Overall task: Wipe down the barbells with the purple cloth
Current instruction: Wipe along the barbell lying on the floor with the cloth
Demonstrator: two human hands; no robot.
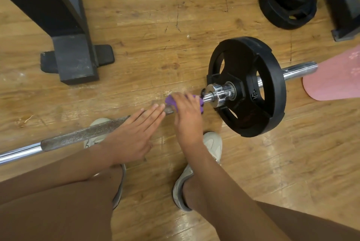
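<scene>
While the left hand (134, 137), fingers straight, steadies the barbell (83, 134), the right hand (188, 120) clamps the purple cloth (170, 101) just beyond them.

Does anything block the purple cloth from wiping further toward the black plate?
Yes. The right hand holds the purple cloth around the bar; a chrome collar sits just ahead, next to the plate.

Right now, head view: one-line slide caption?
Right hand holds a purple cloth on the barbell beside its black weight plate; left hand rests flat on the knurling.
</scene>
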